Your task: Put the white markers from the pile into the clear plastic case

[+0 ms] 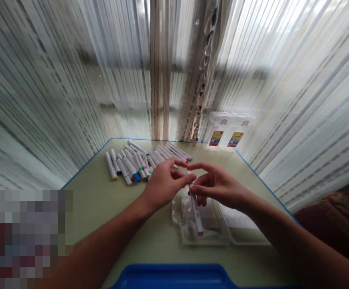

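A white marker (pixel 196 214) with a pink end points down toward me, tilted slightly, over an open clear plastic case (pixel 206 242). Its upper part sits between the fingers of both hands. My left hand (pixel 164 180) pinches near its top, thumb across the barrel and index finger arched above. Just below, my right hand (pixel 218 184) has its thumb and fingers closed at the barrel. The two index fingertips meet above the marker. Part of the case is hidden by my right forearm; its other half (pixel 246 224) lies opened to the right.
A loose pile of white markers (pixel 129 160) with coloured ends lies left of my hands on the pale green table (pixel 93 208). Two clear cases (pixel 227 132) with labels stand at the back right. A blue tray-like edge (pixel 171 275) is nearest me; curtains (pixel 126 80) hang behind.
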`<state>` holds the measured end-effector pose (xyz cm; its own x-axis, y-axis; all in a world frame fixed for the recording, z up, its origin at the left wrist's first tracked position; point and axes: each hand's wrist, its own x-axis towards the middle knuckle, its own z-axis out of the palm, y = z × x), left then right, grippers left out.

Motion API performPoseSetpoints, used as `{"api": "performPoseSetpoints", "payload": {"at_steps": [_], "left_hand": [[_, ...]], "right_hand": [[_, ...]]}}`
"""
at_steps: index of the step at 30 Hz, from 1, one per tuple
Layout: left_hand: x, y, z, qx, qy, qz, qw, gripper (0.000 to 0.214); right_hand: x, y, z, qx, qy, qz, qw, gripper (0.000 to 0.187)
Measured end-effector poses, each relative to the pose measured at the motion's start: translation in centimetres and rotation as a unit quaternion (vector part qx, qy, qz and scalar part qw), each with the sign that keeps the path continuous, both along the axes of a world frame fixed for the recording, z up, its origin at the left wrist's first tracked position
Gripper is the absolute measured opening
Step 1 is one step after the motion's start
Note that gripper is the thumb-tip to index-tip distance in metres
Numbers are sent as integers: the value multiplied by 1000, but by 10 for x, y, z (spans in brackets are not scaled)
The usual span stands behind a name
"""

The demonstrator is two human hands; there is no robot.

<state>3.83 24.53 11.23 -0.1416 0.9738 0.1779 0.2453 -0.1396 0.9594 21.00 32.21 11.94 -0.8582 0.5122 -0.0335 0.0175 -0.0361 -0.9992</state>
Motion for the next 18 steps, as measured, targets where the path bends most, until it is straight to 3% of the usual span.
{"api": "performPoseSetpoints", "payload": {"at_steps": [6,11,18], "left_hand": [[-3,2,-4,43,133,65,988,32],[-3,3,-6,31,188,52,980,19],[-5,4,-8,18,213,43,976,16]], "right_hand": [[-3,-5,-4,-15,-63,-19,998,55],[-7,-7,-8,7,-90,-17,996,52],[-11,-9,-9,41,-116,-55,991,58]]}}
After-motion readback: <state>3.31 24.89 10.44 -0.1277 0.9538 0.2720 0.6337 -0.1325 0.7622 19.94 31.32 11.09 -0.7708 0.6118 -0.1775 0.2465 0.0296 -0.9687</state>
